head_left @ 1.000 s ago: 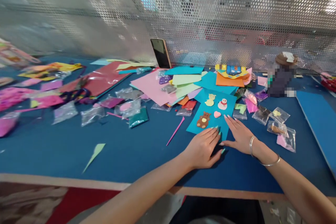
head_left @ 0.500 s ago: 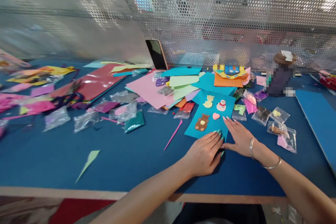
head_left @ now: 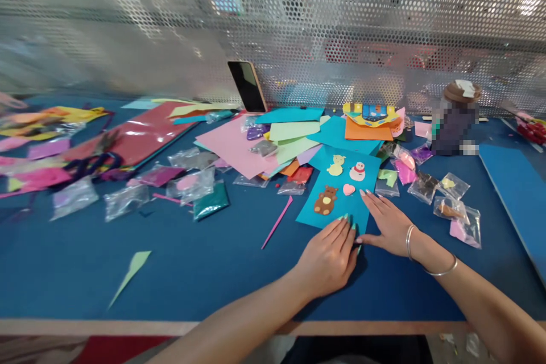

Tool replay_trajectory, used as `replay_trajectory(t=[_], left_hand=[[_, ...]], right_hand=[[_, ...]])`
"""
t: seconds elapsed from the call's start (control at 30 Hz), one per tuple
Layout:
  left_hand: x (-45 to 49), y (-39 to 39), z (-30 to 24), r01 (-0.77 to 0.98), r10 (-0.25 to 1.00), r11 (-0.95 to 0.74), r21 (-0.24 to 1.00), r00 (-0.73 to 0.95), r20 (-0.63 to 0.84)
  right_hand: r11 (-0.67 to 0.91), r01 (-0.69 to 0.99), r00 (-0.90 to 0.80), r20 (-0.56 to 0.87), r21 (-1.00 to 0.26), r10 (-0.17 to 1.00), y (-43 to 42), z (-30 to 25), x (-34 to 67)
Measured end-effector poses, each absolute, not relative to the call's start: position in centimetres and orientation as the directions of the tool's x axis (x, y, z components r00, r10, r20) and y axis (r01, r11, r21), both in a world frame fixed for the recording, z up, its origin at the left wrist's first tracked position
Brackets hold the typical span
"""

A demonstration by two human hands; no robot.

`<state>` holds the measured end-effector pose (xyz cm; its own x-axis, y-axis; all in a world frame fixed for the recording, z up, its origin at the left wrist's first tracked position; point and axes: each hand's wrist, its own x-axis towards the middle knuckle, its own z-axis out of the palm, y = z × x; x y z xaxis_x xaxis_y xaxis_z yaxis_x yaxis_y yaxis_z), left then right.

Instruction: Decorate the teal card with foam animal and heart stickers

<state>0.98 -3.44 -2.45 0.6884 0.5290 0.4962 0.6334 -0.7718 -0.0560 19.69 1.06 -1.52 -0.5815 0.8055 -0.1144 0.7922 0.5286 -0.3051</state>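
Note:
A teal paper sheet (head_left: 309, 213) lies on the blue table in front of me. On it are a brown bear (head_left: 325, 201), a pale yellow animal figure (head_left: 335, 165), a snowman with a red scarf (head_left: 357, 170) and a pink heart (head_left: 348, 189). My left hand (head_left: 327, 256) rests over the sheet's lower edge, palm down, fingers side by side with the tips on the paper. Flat along the sheet's right edge lies my right hand (head_left: 388, 224), fingers stretched out, its thumb close to my left hand. The paper beneath my left palm is hidden.
A pink modelling tool (head_left: 277, 222) lies left of the sheet, a green paper scrap (head_left: 131, 277) farther left. Small clay bags (head_left: 211, 200) flank the sheet. Behind are stacked coloured papers (head_left: 232, 145), a propped phone (head_left: 247, 86) and a dark cup (head_left: 455, 125). Scissors (head_left: 100, 153) lie at left.
My left hand has slid slightly left and down along the sheet's lower edge. My right hand has barely moved. The view has shifted a little.

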Motion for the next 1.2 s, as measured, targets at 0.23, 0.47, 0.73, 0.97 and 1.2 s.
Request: replay_trajectory(t=[0.23,0.47,0.73,0.97,1.2], left_hand=[[0.5,-1.7,-1.7,0.614,0.573,-0.789,0.01,0.729,0.374],[0.2,-1.5,-1.5,0.699,0.653,-0.711,0.076,0.617,0.439],[0.3,-1.7,-1.0,0.753,0.666,-0.653,0.084,0.518,0.538],[0.5,-2.2,-0.7,0.727,0.64,-0.679,0.099,0.521,0.566],[0.3,-1.4,-1.4,0.692,0.666,-0.713,0.109,0.622,0.412]], right_hand=[[0.544,0.763,-0.594,-0.046,-0.349,0.803,1.1,-2.0,19.8],[0.542,0.773,-0.592,-0.066,-0.33,0.803,1.1,-2.0,19.8],[0.535,0.776,-0.587,-0.073,-0.334,0.806,1.1,-1.8,19.8],[0.534,0.778,-0.587,-0.081,-0.33,0.806,1.1,-1.8,19.7],[0.551,0.758,-0.599,-0.038,-0.348,0.8,1.1,-2.2,19.9]])
